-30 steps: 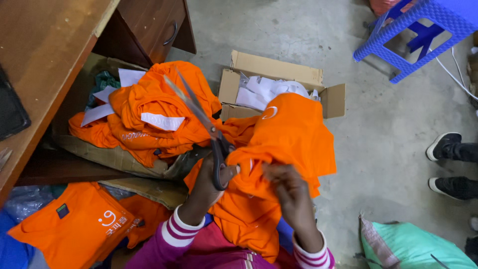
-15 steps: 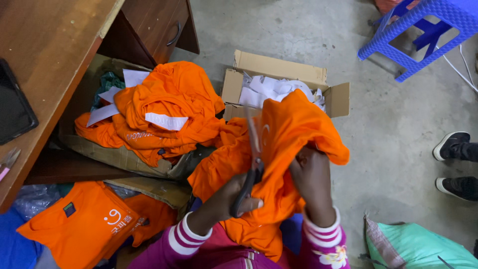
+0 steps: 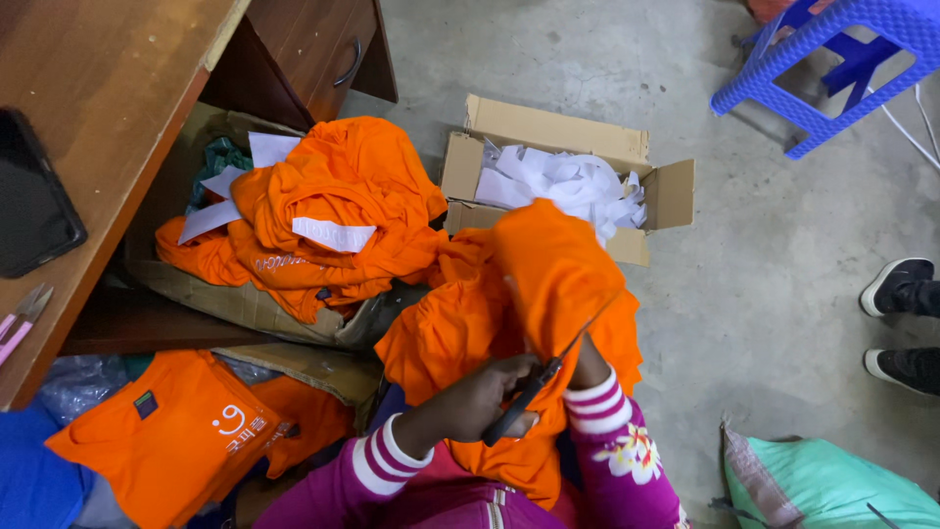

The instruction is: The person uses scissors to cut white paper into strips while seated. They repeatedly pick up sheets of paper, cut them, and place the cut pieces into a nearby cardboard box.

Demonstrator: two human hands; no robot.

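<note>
A bare concrete floor (image 3: 587,59) fills the view from above, with a wooden table (image 3: 108,108) at the left edge. Low in the middle, the person's left hand (image 3: 485,397), in a striped pink cuff, is closed around the dark handles of a pair of scissors (image 3: 539,377). The blades run up and to the right from that hand, on a slant, lying against an orange garment (image 3: 548,274) held up directly above and in front of it. The right hand is mostly hidden inside the fabric; only its striped wrist (image 3: 597,397) shows just right of the scissors, so whether it is gripping the cloth cannot be told, though it seems to hold the garment up. Just beyond the garment sits an open cardboard box (image 3: 548,127) of white paper strips (image 3: 568,186). To the left, a heap of orange garments (image 3: 333,216) rests in another carton. A blue plastic stool (image 3: 832,59) stands far right.
</note>
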